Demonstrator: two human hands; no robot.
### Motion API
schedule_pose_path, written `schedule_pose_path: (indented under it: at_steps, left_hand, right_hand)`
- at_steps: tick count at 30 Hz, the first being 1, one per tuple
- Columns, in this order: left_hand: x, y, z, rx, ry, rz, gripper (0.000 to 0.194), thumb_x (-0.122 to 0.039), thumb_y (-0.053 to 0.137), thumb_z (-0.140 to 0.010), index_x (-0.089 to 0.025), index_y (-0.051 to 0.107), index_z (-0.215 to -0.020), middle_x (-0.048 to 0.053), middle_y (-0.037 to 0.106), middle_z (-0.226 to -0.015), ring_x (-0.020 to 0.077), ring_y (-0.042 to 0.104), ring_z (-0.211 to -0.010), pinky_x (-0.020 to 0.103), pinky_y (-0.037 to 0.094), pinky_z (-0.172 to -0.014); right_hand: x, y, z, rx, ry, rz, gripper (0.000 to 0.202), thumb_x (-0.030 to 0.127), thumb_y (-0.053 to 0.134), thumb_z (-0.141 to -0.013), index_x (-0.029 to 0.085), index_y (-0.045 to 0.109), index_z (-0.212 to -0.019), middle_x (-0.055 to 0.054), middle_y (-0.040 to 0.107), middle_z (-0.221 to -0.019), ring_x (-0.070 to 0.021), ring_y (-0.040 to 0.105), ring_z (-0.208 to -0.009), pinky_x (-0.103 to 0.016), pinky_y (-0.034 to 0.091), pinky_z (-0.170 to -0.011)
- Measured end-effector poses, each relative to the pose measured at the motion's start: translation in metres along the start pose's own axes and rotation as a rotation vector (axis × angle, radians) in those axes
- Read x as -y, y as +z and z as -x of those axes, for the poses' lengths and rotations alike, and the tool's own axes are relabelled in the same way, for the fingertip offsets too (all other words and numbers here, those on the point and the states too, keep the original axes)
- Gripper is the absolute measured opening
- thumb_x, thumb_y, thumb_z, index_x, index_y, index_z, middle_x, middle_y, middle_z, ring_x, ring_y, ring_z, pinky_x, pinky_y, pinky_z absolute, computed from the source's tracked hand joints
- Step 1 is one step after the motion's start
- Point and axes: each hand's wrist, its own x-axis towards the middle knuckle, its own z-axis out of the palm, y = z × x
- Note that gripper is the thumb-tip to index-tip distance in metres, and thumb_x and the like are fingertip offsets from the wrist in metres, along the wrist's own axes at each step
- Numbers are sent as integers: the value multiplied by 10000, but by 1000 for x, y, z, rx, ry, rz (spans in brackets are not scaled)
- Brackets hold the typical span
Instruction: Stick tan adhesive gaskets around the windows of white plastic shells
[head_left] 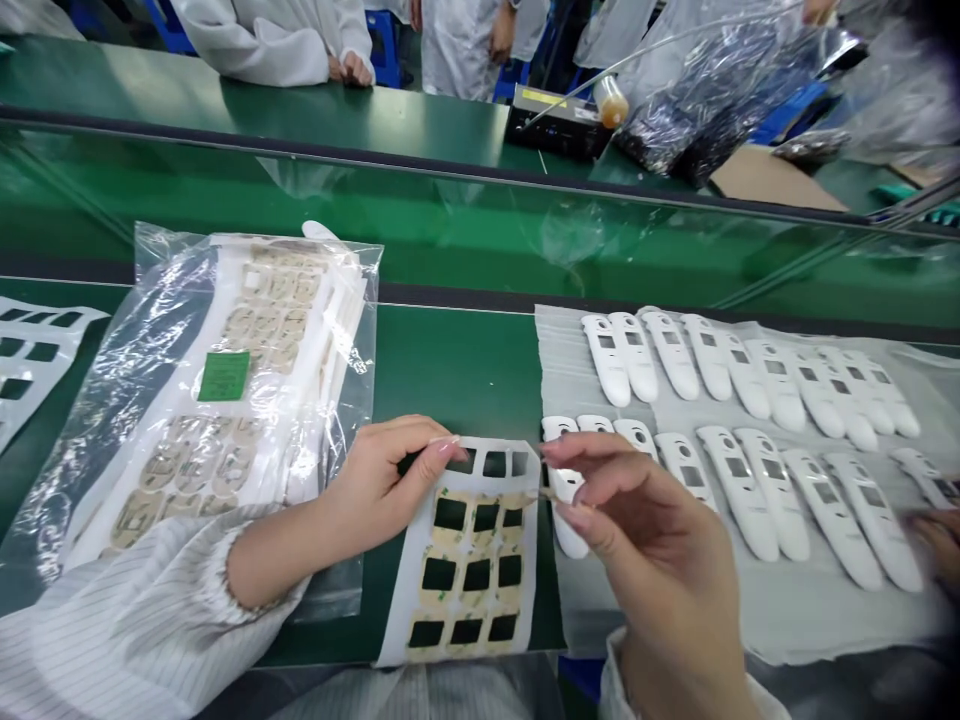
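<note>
My left hand point(386, 480) pinches the upper left edge of a white backing sheet point(457, 546) between thumb and fingers. Rows of tan adhesive stickers with square cut-out windows cover the sheet's lower part, while its top row shows only white frames. Over the sheet's upper right edge, my right hand point(660, 540) is closed in a pinch on a small tan sticker point(547, 493), partly hidden by the fingertips. Just beyond those fingers lie white handheld device shells point(739, 480) with small windows, in two rows.
A clear plastic bag point(172, 320) of sticker sheets with a green label point(223, 376) lies left. Another cut-out sheet point(37, 350) is at the left edge. The shells rest on pale foam wrap point(757, 610). Another person's hand point(937, 545) is at far right; people stand beyond the green divider point(450, 230).
</note>
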Motion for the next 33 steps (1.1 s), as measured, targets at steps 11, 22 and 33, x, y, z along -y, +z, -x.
schedule_pose_path:
  at_steps: [11,22,33]
  left_hand:
    - [-24,-22,-14,649,-78,229,209,-167,498,-957,-154,663,-829,60,720,-953,129,683,-834,186,516,-740]
    - [-32,-7,2,843,81,-33,223,-221,491,-967,-160,671,-849,65,723,-897,180,667,-820,274,519,-778]
    - [-22,13,29,568,453,-789,175,-198,544,-886,-106,687,-925,225,547,-1341,391,482,-1288,520,380,-1065]
  right_hand:
    - [-41,-63,2,245,1,701,570,340,667,-848,337,421,-1363,-53,664,-1136,-177,639,-825,-346,561,-751]
    - [-45,27,-18,216,118,700,466,101,532,-780,200,465,-1231,26,617,-712,-151,562,-520,-286,422,-526]
    - [-28,32,-43,141,204,283,451,382,616,-844,251,413,-1224,-15,711,-875,-137,654,-585,-289,544,-558]
